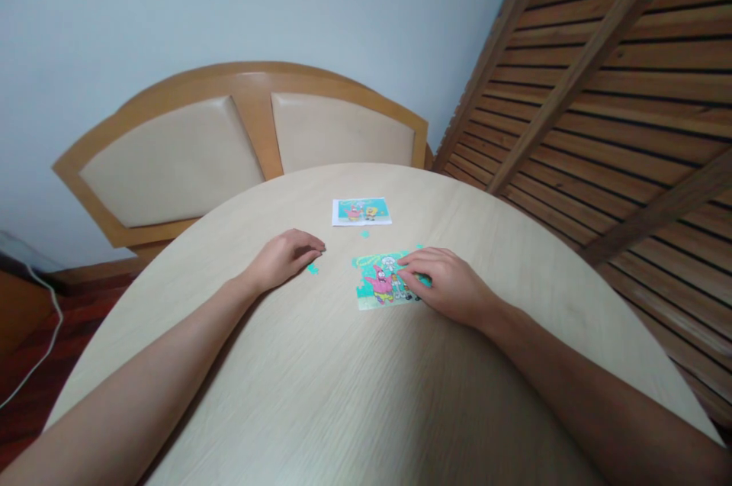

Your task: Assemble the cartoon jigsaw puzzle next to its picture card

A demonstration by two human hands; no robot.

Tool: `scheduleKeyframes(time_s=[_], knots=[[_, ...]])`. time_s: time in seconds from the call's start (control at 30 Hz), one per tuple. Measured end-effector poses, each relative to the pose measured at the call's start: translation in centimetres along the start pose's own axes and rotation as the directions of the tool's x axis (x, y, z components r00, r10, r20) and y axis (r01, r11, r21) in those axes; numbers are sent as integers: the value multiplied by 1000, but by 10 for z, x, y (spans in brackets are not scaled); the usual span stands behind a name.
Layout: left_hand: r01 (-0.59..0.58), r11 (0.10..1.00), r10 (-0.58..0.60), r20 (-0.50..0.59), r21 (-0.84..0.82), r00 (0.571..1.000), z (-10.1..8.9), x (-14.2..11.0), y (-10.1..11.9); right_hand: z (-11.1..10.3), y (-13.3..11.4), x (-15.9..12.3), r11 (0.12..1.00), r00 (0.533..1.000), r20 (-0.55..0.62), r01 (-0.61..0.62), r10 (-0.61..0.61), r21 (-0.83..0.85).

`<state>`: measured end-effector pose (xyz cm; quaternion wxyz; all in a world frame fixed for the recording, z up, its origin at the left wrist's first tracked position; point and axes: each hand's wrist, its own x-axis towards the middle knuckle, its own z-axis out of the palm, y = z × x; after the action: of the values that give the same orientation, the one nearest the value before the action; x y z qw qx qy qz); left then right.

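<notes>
A mostly assembled jigsaw puzzle [371,295] with cartoon figures on teal lies flat on the round table [320,387]. My right hand [451,284] rests over its right part and hides much of that side. Its thumb and fingertips come close together on the picture; anything between them is hidden. To the left of the puzzle, my left hand [286,261] rests on the tabletop, thumb and fingers pinched together, with a small dark spot at the tips that I cannot identify. Loose teal puzzle pieces [313,268] lie just below those fingers.
Beyond the puzzle lies a white-bordered reference picture [362,212], with a loose teal piece [365,234] in front of it. A padded wooden bench back [263,120] stands behind the table. Wooden slats [600,89] rise at the right, and a white cable [54,318] hangs at the left.
</notes>
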<state>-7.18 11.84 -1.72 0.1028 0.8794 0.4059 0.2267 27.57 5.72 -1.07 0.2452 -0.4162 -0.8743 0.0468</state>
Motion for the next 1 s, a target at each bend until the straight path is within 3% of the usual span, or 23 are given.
scheduleKeyframes(time_s=[0.17,0.43,0.6,0.8,1.0], knots=[[70,998,-69,-79,5,994,6,3,-5,1,2,0,999,999,-9,-54,54,2],[106,984,-116,-67,-140,991,5,5,-5,2,4,0,997,998,-20,-63,64,33],[111,960,-140,-97,-259,985,5,4,25,5,3,0,999,999,-26,-22,23,25],[83,935,-104,-44,-346,994,25,5,72,4,3,0,1000,1000,-10,-7,7,-16],[45,968,-61,-56,-248,997,33,5,81,6,-8,2,1000,1000,3,8,-8,-2]])
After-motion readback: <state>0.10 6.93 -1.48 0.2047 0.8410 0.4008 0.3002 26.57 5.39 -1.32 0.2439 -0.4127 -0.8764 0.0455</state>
